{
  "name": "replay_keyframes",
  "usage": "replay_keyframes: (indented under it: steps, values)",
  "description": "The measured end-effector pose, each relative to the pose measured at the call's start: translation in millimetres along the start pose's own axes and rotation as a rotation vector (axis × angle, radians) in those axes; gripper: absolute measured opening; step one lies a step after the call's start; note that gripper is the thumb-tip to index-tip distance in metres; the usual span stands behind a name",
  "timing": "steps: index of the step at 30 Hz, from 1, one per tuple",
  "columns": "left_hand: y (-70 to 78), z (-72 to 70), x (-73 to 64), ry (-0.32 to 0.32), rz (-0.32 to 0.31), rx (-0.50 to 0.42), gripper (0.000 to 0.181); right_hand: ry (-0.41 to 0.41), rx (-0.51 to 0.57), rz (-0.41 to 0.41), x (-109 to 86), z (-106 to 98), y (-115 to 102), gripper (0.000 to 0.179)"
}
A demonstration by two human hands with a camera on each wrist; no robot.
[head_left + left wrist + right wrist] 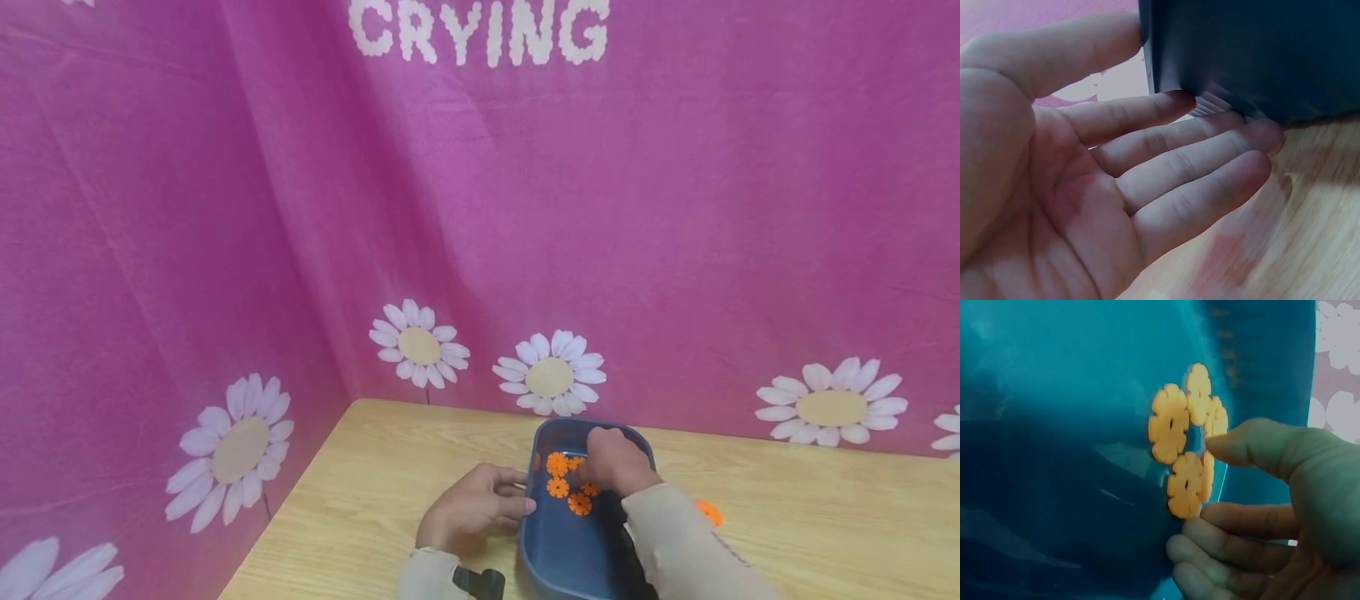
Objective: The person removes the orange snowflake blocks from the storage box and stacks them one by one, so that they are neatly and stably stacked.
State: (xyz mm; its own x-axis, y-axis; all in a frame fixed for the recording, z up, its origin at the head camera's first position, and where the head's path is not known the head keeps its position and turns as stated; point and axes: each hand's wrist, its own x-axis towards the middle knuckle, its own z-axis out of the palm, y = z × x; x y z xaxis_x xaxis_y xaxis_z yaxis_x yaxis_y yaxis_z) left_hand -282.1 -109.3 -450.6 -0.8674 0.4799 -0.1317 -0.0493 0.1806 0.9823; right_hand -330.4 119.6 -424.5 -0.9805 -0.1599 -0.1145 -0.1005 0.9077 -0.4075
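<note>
A dark blue plastic bin point(551, 550) stands on the table, with several orange flower-shaped discs point(557, 487) on its floor. My right hand point(617, 460) reaches down into it from the right. In the right wrist view, the thumb point(1235, 445) overlaps one yellow-orange disc point(1169, 424) group's far edge, and the index fingertip lies close below; a gap separates thumb and index. Along the bin's left outer side, my left hand point(480, 504) touches the wall, thumb near the rim. Its fingers point(1179, 165) are nearly straight in the left wrist view.
Another orange disc point(708, 513) lies on the wooden table point(825, 525), right of the bin and partly behind the right sleeve. A pink cloth point(675, 250) with daisies hangs behind the table and along its left side.
</note>
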Motion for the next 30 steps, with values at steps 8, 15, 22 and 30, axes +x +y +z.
replay_keyframes:
  steps: [8,15,22,30]
  values:
    - [3.5,2.2,0.6,0.018,-0.009,0.021,0.043,0.005,-0.043,0.059,0.9,0.3,-1.7,0.035]
    - [4.3,1.4,-0.9,0.018,-0.019,0.021,0.043,0.004,-0.011,0.084,-1.7,3.4,-4.3,0.038]
    - [0.7,2.3,0.6,0.018,-0.021,0.01,0.043,0.008,-0.024,0.095,-4.3,7.1,-6.1,0.038]
    - [0.3,1.2,0.3,0.013,-0.014,0.007,0.043,0.032,-0.028,0.082,-3.4,6.9,-0.9,0.045]
